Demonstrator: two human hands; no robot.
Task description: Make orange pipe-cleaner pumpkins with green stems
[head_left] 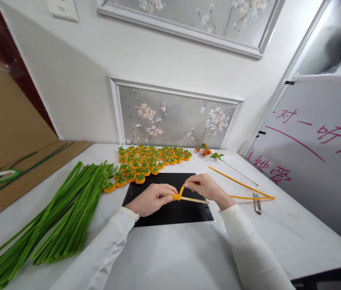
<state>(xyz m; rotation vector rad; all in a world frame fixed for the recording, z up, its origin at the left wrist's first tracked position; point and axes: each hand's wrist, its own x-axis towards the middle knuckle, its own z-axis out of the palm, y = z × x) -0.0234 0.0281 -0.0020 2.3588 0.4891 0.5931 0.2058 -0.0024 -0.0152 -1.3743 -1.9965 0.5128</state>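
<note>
Head view: both hands meet over the black mat (170,213) at the middle of the white surface (188,257). The left hand (150,198) lies knuckles up, fingers pinched shut on an orange coil (176,196) wound round a thin wooden stick (196,199). The right hand (203,187) comes in from the other side, fingertips clamped on the free tail of the orange pipe cleaner (181,190), which rises slanting from the coil. Both white-sleeved forearms angle inward from the bottom edge, wrists low over the mat.

Room around them now: to the left, a broad fan of green stems (64,213) runs well apart from the mat. Behind the mat, a crowd of little orange-and-green flowers (146,161) reaches right up to its far edge. To the right, long orange pipe cleaners (243,187) and small clippers (257,202) lie near the right wrist. The near part of the surface is bare white.
</note>
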